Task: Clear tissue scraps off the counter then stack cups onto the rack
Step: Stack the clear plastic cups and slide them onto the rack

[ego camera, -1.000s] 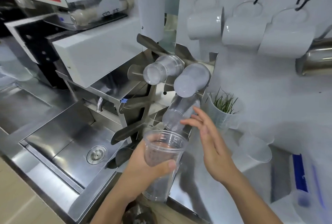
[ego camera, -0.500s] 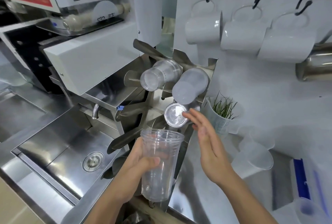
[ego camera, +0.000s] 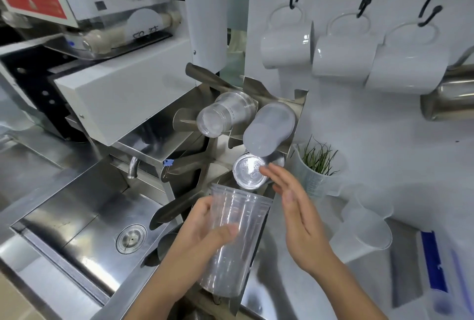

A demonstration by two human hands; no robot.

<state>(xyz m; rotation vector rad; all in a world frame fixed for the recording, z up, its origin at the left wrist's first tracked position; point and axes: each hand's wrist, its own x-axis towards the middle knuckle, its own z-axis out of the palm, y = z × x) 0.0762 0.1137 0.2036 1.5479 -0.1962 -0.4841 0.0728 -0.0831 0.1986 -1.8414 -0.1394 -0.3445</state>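
Several clear plastic cups nested into one tall stack (ego camera: pixel 234 240) sit in my left hand (ego camera: pixel 202 232), rims up and tilted slightly, with ridged lips showing as close rings at the top. I see the thumb pressed across the front of the stack and the fingers wrapped round behind it, so the grip is closed on the cups. They are see-through, faintly ribbed down the sides, and the stack hangs over the edge of the steel counter (ego camera: pixel 266 291) just below the rack (ego camera: pixel 205 81).

My right hand (ego camera: pixel 300 219) is open, fingers straight and together, holding nothing; its fingertips (ego camera: pixel 266 169) lie at the rim of a clear cup (ego camera: pixel 247 171) that sits on a lower rack arm with its base facing me. Whether they touch it I cannot tell. Above that cup a frosted cup (ego camera: pixel 268 128) and another clear cup (ego camera: pixel 225 114) rest on their own arms, bases outward.

To the right stand a measuring jug with green grass (ego camera: pixel 316 166) and a frosted jug (ego camera: pixel 364 227) lying on the counter. White mugs (ego camera: pixel 341 55) hang from hooks on the wall. To the left is the steel sink (ego camera: pixel 84 217) with its drain (ego camera: pixel 130 239).
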